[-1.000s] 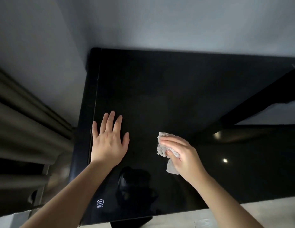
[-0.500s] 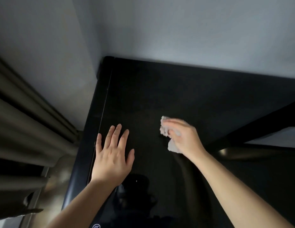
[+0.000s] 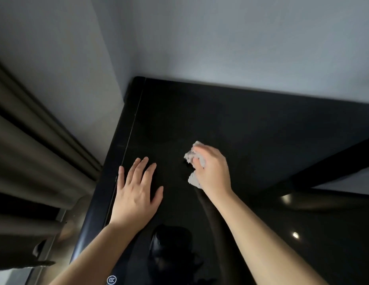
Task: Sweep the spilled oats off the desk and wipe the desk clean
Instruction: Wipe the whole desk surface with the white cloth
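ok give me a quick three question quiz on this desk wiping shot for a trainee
1. True or false: the left hand lies flat on the black desk, fingers straight.
2. What does the right hand grip? A a brush, B a crumpled wipe, C a cup.
3. Fill in: folds of a grey-brown ____ hang to the left of the desk.

Key: 1 true; 2 B; 3 curtain
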`<action>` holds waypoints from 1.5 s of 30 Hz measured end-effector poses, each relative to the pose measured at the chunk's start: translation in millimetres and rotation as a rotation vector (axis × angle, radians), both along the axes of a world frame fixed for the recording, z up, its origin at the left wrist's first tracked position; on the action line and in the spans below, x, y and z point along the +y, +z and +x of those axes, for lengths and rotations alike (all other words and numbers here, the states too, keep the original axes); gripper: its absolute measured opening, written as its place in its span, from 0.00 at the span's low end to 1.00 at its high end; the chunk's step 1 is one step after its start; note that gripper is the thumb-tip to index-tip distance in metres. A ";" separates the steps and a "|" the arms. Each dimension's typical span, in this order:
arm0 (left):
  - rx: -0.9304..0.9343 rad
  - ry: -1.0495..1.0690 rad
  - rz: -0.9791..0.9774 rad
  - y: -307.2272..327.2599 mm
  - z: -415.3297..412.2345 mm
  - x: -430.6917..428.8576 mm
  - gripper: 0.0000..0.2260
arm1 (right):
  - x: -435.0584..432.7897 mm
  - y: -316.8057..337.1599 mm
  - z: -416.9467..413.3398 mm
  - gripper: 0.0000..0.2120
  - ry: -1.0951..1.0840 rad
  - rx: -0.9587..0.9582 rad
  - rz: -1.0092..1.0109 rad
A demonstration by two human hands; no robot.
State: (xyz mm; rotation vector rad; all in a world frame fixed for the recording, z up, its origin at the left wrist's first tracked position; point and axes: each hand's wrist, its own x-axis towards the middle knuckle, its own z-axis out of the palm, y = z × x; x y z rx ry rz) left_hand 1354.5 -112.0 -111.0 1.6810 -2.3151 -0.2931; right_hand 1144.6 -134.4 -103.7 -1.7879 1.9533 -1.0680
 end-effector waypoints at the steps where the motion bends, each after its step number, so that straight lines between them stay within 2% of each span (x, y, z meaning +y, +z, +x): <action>1: 0.025 -0.001 -0.018 1.3 -2.3 1.2 0.25 | -2.9 5.3 4.8 0.13 -0.067 0.013 0.024; 3: 0.110 -0.014 -0.036 5.1 -12.4 2.7 0.22 | -0.6 11.7 7.8 0.15 -0.016 -0.015 0.084; 6: 0.243 -0.053 -0.052 14.5 -37.4 -0.2 0.21 | 10.2 25.4 -16.7 0.17 0.079 -0.200 0.159; 9: 0.305 -0.100 -0.090 22.0 -74.2 -7.7 0.19 | 18.0 16.9 -51.9 0.18 -0.080 -0.178 0.107; 11: 0.257 -0.116 -0.107 23.1 -104.5 -12.1 0.18 | 22.8 6.0 -61.7 0.17 -0.150 -0.155 0.068; 14: 0.083 -0.077 -0.105 13.8 -141.7 -19.6 0.23 | 27.7 -4.0 -65.5 0.16 -0.180 -0.179 0.015; 18: 0.035 -0.074 -0.176 -1.8 -142.4 -44.7 0.19 | 26.6 -5.0 -70.2 0.16 -0.210 -0.224 -0.006; 20: 0.026 -0.023 -0.229 -4.8 -126.3 -69.6 0.17 | 21.6 -3.5 -75.2 0.16 -0.160 -0.133 0.013; 22: 0.001 0.124 -0.196 -4.5 -108.1 -95.2 0.17 | 10.8 -5.1 -82.6 0.17 -0.137 0.003 0.025; 24: 0.058 0.220 -0.157 -1.5 -103.6 -104.7 0.17 | -3.6 -7.3 -88.3 0.17 -0.140 0.108 0.056; 28: 0.036 -0.011 -0.189 0.3 -112.5 -80.9 0.20 | -13.7 -15.9 -87.6 0.19 -0.094 0.353 0.187; 30: 0.061 -0.062 -0.186 -0.7 -94.0 -93.2 0.20 | -12.4 -15.5 -88.5 0.20 -0.097 0.375 0.207; 34: 0.054 0.149 -0.197 -4.0 -46.7 -134.0 0.17 | -23.3 -0.9 -58.6 0.23 -0.008 0.388 0.194; 38: 0.039 0.215 -0.226 -11.0 -21.8 -153.3 0.16 | -53.0 1.2 -10.9 0.24 0.155 0.394 0.232; 42: 0.128 0.312 -0.158 -8.5 -1.3 -167.7 0.17 | -64.0 -12.1 -5.6 0.25 0.129 0.457 0.278; 45: 0.154 0.303 -0.117 -4.0 4.4 -157.0 0.17 | -63.7 -12.6 -4.5 0.24 0.119 0.467 0.273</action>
